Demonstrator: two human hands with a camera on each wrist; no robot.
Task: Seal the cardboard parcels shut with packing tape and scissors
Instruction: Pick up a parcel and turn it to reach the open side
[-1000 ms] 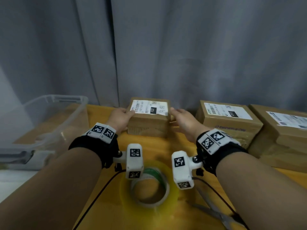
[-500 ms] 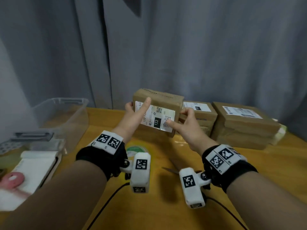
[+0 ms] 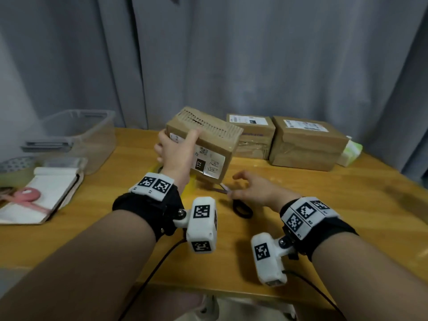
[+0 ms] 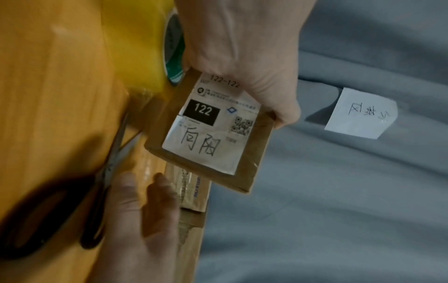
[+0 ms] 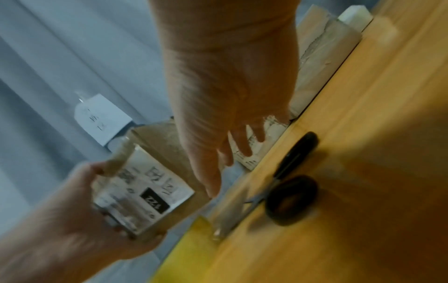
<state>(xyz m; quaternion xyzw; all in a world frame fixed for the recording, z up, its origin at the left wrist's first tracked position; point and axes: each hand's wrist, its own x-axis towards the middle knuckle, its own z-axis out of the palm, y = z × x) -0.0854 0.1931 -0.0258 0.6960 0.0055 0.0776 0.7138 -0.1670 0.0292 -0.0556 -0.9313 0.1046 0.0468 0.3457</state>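
A small cardboard parcel (image 3: 208,144) with a white "122" label is lifted off the table and tipped, label toward me. My left hand (image 3: 177,147) grips its left end, thumb over the label; the left wrist view shows the same parcel (image 4: 213,137) and left hand (image 4: 242,53). My right hand (image 3: 240,185) is off the parcel, fingers loose and spread, low over the black-handled scissors (image 3: 240,206) lying on the table. In the right wrist view the right hand (image 5: 230,114) holds nothing beside the scissors (image 5: 290,193). A yellow tape roll (image 4: 145,47) lies under the parcel, mostly hidden.
Two more brown parcels (image 3: 251,135) (image 3: 305,144) stand at the back by the grey curtain, with a pale green packet (image 3: 350,151) to their right. A clear plastic bin (image 3: 78,135) and a white pad with a pink object (image 3: 37,195) sit on the left.
Both hands lifted the parcel from the back of the table and tipped it up. The right hand has since let go and dropped toward the scissors; the left holds it alone.
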